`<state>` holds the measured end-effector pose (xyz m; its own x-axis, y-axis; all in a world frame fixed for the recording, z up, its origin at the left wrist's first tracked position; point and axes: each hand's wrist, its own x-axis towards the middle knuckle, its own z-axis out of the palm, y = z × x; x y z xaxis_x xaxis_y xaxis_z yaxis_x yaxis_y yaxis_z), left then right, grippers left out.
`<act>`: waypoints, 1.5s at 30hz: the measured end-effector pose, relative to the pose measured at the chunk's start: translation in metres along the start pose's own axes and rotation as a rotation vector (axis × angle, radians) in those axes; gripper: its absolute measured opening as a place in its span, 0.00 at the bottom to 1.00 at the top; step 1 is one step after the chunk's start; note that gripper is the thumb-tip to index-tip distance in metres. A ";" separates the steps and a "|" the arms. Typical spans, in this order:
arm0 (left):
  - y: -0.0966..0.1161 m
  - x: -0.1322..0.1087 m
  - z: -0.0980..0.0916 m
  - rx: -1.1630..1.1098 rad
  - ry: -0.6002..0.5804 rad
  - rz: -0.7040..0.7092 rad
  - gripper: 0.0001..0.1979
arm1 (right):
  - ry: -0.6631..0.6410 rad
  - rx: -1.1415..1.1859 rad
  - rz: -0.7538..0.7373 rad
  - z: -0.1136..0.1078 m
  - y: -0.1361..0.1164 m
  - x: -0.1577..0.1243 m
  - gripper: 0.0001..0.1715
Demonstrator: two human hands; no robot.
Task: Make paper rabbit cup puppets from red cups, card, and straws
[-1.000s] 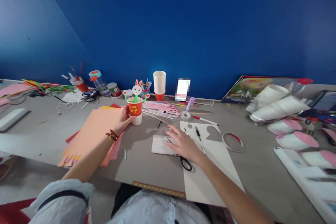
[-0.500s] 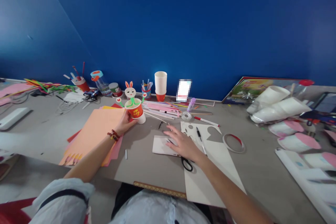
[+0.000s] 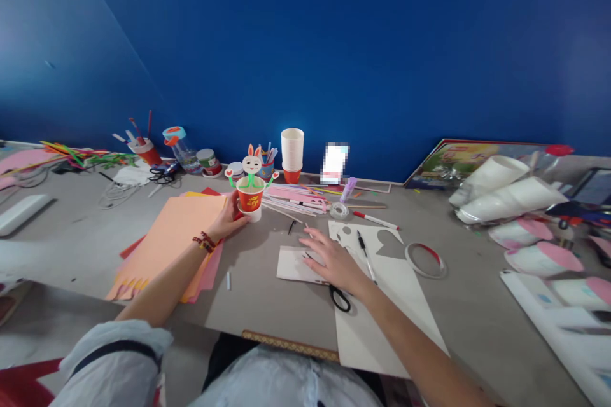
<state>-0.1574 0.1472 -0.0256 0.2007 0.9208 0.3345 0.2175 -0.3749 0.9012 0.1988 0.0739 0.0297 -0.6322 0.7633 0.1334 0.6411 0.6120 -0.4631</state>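
My left hand is wrapped round a red paper cup with yellow print, set over a white cup. Out of its top rises a paper rabbit figure with orange ears, green arms and heart-marked paws. The cup now stands nearly upright. My right hand lies with fingers spread over a white paper piece and black-handled scissors, whose blades are partly under the hand. Beside it is a large white sheet with cut-out holes, bearing a black-and-white pen.
Orange and pink paper sheets lie at left. Stacked paper cups, a bright phone screen and paper strips line the back. A tape roll, red marker and bagged cups are at right.
My left hand has swung the rabbit cup from a tilt to nearly upright, with the figure shifting right. My right hand has stayed in place.
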 end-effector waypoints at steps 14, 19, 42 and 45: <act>0.043 -0.013 -0.027 -0.029 0.104 -0.039 0.44 | 0.082 -0.092 0.041 -0.006 0.017 -0.056 0.21; 0.064 -0.050 -0.008 0.122 0.417 0.013 0.18 | 0.116 -0.176 0.050 0.010 0.023 -0.086 0.23; 0.099 -0.068 0.151 0.794 -0.573 0.274 0.32 | 0.166 -0.153 0.095 0.019 0.000 -0.096 0.27; 0.095 -0.068 0.150 0.767 -0.529 0.255 0.28 | 0.190 -0.119 0.102 0.014 -0.003 -0.096 0.26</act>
<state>-0.0075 0.0325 -0.0037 0.6917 0.7045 0.1586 0.6350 -0.6980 0.3312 0.2512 -0.0047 0.0059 -0.4758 0.8406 0.2587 0.7510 0.5414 -0.3780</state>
